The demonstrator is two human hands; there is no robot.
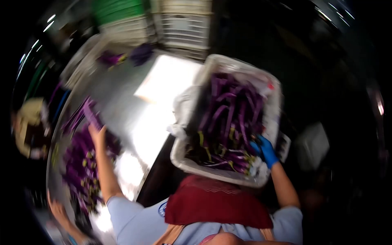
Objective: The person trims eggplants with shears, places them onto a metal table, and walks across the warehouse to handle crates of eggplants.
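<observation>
- A purple vegetable (93, 115) is held upright by the left hand (98, 134), its fingers closed, above the pile (79, 157) on the table (128, 96).
- The crate's vegetables (232, 106) are touched at their stem ends by the blue-gloved right hand (265, 151); its opening cannot be told through blur.

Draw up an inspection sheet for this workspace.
Surface: metal table, strong glare.
Job's things: purple vegetables piled on the table, more in a lined white tub.
Clutter: loose bunch and a dark purple item, too blurred to identify, toward the far end.
Hands: left hand at vegetables on the table; right hand, blue-gloved, at those in the tub; grips unclear.
Cables: nothing seen.
Surroundings: stacked crates behind; co-worker's hand by the table's left edge.
</observation>
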